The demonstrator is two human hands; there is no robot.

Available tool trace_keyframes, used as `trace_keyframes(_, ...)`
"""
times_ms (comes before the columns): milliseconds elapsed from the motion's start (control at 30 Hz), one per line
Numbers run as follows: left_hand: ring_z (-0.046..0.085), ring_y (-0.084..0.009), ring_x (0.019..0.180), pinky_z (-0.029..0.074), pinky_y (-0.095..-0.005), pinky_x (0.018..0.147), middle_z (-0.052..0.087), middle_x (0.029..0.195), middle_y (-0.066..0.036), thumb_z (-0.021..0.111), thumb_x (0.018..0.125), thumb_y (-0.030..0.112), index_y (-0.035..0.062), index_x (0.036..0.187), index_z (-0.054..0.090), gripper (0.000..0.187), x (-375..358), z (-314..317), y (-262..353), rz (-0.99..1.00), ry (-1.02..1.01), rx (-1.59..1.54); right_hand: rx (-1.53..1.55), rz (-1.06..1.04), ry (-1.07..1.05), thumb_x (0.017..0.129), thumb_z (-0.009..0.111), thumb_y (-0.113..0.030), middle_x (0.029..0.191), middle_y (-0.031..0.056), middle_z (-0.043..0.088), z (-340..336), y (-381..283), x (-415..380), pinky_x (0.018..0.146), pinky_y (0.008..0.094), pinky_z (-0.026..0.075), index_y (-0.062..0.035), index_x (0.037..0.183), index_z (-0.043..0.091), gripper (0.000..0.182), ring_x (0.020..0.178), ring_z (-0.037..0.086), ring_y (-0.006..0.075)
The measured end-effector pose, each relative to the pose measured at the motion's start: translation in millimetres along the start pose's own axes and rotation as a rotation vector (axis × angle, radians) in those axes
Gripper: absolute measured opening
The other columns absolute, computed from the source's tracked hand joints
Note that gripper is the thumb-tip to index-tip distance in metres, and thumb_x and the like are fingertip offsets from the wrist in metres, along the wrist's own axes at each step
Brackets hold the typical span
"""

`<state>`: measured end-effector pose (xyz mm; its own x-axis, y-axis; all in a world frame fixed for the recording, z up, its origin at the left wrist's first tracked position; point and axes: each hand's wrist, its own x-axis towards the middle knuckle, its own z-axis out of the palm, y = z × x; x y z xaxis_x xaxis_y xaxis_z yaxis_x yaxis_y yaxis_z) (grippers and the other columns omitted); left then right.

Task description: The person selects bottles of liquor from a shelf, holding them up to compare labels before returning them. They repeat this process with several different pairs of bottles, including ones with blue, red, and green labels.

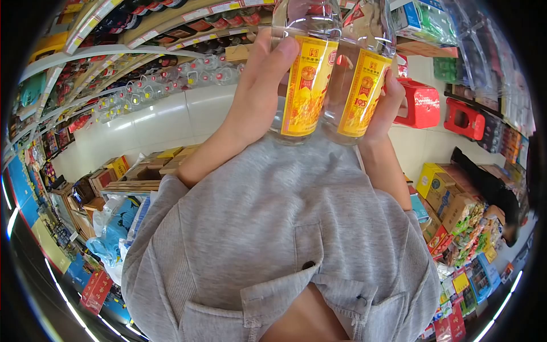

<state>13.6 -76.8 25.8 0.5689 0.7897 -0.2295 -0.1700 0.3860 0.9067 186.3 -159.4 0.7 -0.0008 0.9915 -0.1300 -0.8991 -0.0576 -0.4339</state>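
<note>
Your left hand grasps the left bottle and your right hand the right bottle, side by side before your grey shirt, both probably heavy, smooth, breakable glass best held round the body, seemingly containing colourless liquid, with clear jugs, contents indistinct, lined up beyond.

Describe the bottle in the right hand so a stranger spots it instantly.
Start at the grey shirt filling the lower middle of the view. Just above it, the right hand holds a clear bottle with a yellow label. Red digits, 195, stand out on that label; the neighbouring bottle shows none readable.
</note>
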Motion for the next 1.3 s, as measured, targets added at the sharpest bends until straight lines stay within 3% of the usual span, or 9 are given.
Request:
trace_keyframes(100, 0.071, -0.0184, 0.087, 0.058, -0.0316, 0.075, 0.063, 0.115, -0.011, 0.048, 0.105, 0.039, 0.0053, 0.133, 0.043, 0.044, 2.0, -2.9, -0.6, -0.037, -0.033, -0.099, -0.011, 0.026, 0.051, 0.096, 0.037, -0.057, 0.117, 0.0144, 0.067, -0.7, -0.3, 2.0, 0.078, 0.0398, 0.060, -0.0095, 0.136, 0.052, 0.064, 0.095, 0.070, 0.0261)
trace_keyframes(267, 0.070, -0.0195, 0.072, 0.059, -0.0312, 0.066, 0.070, 0.092, -0.013, 0.034, 0.104, 0.054, -0.0008, 0.120, 0.061, 0.063, 2.9, 2.9, 4.1, -0.078, 0.001, -0.009, -0.043, 0.081, 0.049, 0.096, 0.036, -0.061, 0.112, 0.0157, 0.068, -11.3, 0.9, 6.0, 0.074, 0.0400, 0.060, -0.0063, 0.133, 0.054, 0.068, 0.090, 0.071, 0.0270)
trace_keyframes(567, 0.070, -0.0192, 0.073, 0.059, -0.0314, 0.067, 0.070, 0.089, -0.012, 0.034, 0.104, 0.055, -0.0014, 0.118, 0.063, 0.065, 5.9, -3.2, 3.6, -0.134, 0.005, -0.056, -0.246, 0.103, 0.103, 0.096, 0.034, -0.068, 0.096, 0.0159, 0.070, -4.9, 1.5, 11.3, 0.069, 0.0378, 0.058, -0.0025, 0.128, 0.058, 0.076, 0.078, 0.070, 0.0263)
trace_keyframes(667, 0.070, -0.0197, 0.073, 0.059, -0.0324, 0.068, 0.071, 0.090, -0.013, 0.035, 0.104, 0.055, -0.0015, 0.117, 0.064, 0.065, 8.8, -5.8, 2.8, -0.127, 0.016, -0.036, -0.228, 0.087, 0.217, 0.096, 0.033, -0.067, 0.098, 0.0147, 0.070, 2.7, 2.5, 12.6, 0.069, 0.0366, 0.058, -0.0037, 0.128, 0.058, 0.075, 0.078, 0.069, 0.0254)
trace_keyframes(867, 0.070, -0.0206, 0.076, 0.060, -0.0346, 0.070, 0.071, 0.093, -0.014, 0.034, 0.104, 0.056, -0.0017, 0.119, 0.062, 0.065, 8.9, -8.2, 2.0, -0.145, 0.002, -0.086, -0.037, 0.110, 0.179, 0.097, 0.031, -0.063, 0.100, 0.0204, 0.070, 4.0, 3.4, 15.9, 0.071, 0.0404, 0.060, 0.0018, 0.129, 0.055, 0.077, 0.080, 0.071, 0.0291)
trace_keyframes(1067, 0.070, -0.0233, 0.084, 0.059, -0.0393, 0.077, 0.070, 0.102, -0.016, 0.032, 0.104, 0.059, -0.0027, 0.127, 0.057, 0.071, 8.4, -5.1, -4.2, -0.125, -0.006, -0.145, -0.077, 0.220, 0.177, 0.100, 0.033, -0.058, 0.103, 0.0208, 0.071, -1.7, -8.9, 20.9, 0.070, 0.0410, 0.061, 0.0016, 0.129, 0.057, 0.070, 0.081, 0.071, 0.0287)
trace_keyframes(1167, 0.070, -0.0250, 0.089, 0.059, -0.0414, 0.082, 0.069, 0.106, -0.017, 0.030, 0.105, 0.060, -0.0027, 0.131, 0.054, 0.072, 3.0, -3.5, -2.4, -0.133, -0.042, -0.168, -0.117, 0.259, 0.145, 0.099, 0.036, -0.061, 0.116, 0.0163, 0.067, -11.1, -18.5, 27.7, 0.073, 0.0367, 0.059, -0.0091, 0.140, 0.051, 0.068, 0.086, 0.069, 0.0276)
trace_keyframes(1200, 0.070, -0.0254, 0.091, 0.059, -0.0418, 0.084, 0.068, 0.107, -0.017, 0.029, 0.105, 0.060, -0.0025, 0.132, 0.053, 0.072, 0.7, -0.9, -4.2, -0.122, -0.045, -0.185, -0.106, 0.267, -0.014, 0.101, 0.034, -0.057, 0.117, 0.0175, 0.066, -12.5, -22.6, 31.8, 0.070, 0.0374, 0.059, -0.0078, 0.140, 0.051, 0.065, 0.086, 0.069, 0.0274)
trace_keyframes(1300, 0.070, -0.0277, 0.099, 0.058, -0.0442, 0.089, 0.067, 0.112, -0.018, 0.033, 0.101, 0.066, -0.0016, 0.139, 0.046, 0.079, -3.6, -1.1, -7.2, -0.059, -0.097, -0.163, -0.254, 0.173, 0.389, 0.102, 0.034, -0.055, 0.113, 0.0216, 0.066, 7.2, -29.2, 40.5, 0.061, 0.0385, 0.059, -0.0036, 0.137, 0.052, 0.065, 0.080, 0.069, 0.0273)
